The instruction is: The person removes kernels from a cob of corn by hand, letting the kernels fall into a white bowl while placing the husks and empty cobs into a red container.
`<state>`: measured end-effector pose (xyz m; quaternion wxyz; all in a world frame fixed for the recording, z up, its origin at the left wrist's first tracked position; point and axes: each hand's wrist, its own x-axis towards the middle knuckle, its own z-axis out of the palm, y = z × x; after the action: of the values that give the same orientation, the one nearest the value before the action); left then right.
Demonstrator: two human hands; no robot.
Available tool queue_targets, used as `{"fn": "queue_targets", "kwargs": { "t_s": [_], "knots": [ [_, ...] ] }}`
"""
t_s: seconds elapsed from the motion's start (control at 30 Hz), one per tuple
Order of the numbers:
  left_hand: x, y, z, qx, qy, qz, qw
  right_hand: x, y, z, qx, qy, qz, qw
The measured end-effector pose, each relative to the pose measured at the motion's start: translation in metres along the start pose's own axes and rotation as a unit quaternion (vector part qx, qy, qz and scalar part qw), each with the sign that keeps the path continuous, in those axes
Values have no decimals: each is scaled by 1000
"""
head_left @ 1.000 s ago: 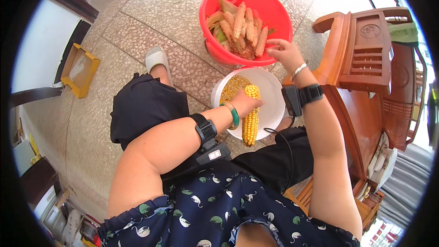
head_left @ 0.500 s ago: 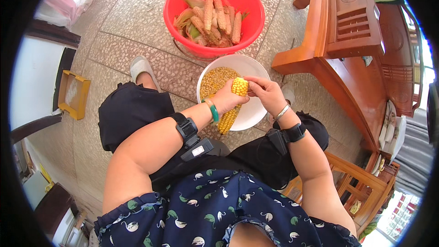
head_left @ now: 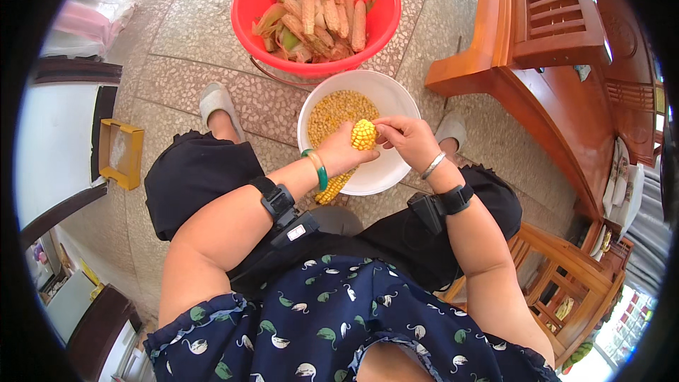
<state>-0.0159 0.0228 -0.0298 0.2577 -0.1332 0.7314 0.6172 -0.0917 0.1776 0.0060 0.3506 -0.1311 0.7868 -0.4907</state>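
Note:
My left hand (head_left: 341, 151) is wrapped round a yellow ear of corn (head_left: 363, 135), whose kernelled end sticks up past the fingers while its lower part shows below the wrist. Close against that upper end is my right hand (head_left: 410, 143), its thumb and fingertips pinched together at the kernels; whether a loose kernel is between them is too small to tell. Both hands are over a white basin (head_left: 385, 179), with loose corn kernels (head_left: 342, 110) heaped in its far left part.
Beyond the basin stands a red tub (head_left: 244, 25) holding stripped cobs (head_left: 327, 10) and husks (head_left: 272, 15). A wooden bench (head_left: 495, 56) is at the right, a wooden stool (head_left: 559, 283) at the lower right. On the left lies a yellow open box (head_left: 131, 157). Slippered feet (head_left: 221, 106) flank the basin.
The view has shifted slightly, with the tub and basin now higher in it. My left hand has tilted the ear of corn a little; my right fingertips stay at its upper end.

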Motion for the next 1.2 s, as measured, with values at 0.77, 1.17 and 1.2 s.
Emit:
{"fn": "queue_targets", "kwargs": {
  "t_s": [0.77,1.17,1.2],
  "knots": [
    [-1,-9,0,-207,2,-110,972,10,18,24,118,71,48,989],
    [-6,9,-1,-307,-102,-69,944,3,9,29,-108,94,-117,983],
    [-5,9,-1,-307,-102,-68,944,4,8,29,-112,93,-112,983]
  ]
}}
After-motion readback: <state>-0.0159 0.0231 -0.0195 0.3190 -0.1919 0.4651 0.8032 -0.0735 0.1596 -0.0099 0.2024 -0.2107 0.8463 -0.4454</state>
